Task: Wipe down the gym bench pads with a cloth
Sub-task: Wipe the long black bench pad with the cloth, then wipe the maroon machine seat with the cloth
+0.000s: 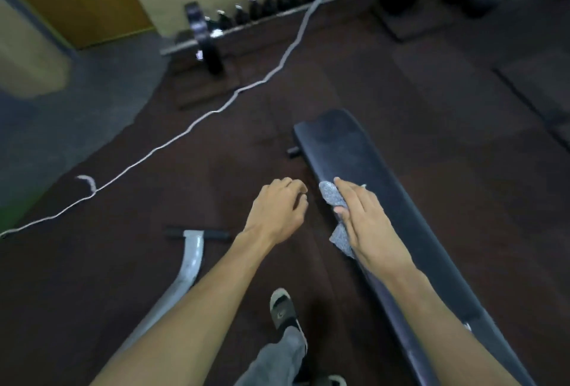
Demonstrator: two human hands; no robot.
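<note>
the right hand (365,222) lies flat on the near-left edge of the long black bench pad (370,169), fingers straight and pressed down on a grey speckled cloth (331,194). the cloth is trapped between palm and pad: one bunch pokes out just past the fingertips on the thumb side, another flap hangs below the thumb over the pad's edge. a flat palm like this spreads pressure over the cloth, which suits a long sweeping wipe better than a pinch would.

the left hand (279,209) hovers just beside the right fingers, off the pad and above the dark floor mat (216,154). its fingers are loosely curled and grasp nothing; it seems free for balance or ready to steady the bench.

beyond the right fingertips the pad runs on to its rounded far end, and that stretch likely remains to be wiped. behind the wrist the pad continues toward the person's body.

left of the left hand's knuckles a white curved frame leg (191,259) rests on the mat, and further out a pale rope (172,138) snakes across the floor. below both forearms a sandalled foot (282,308) stands close to the bench, keeping the person near enough to lean over it.
</note>
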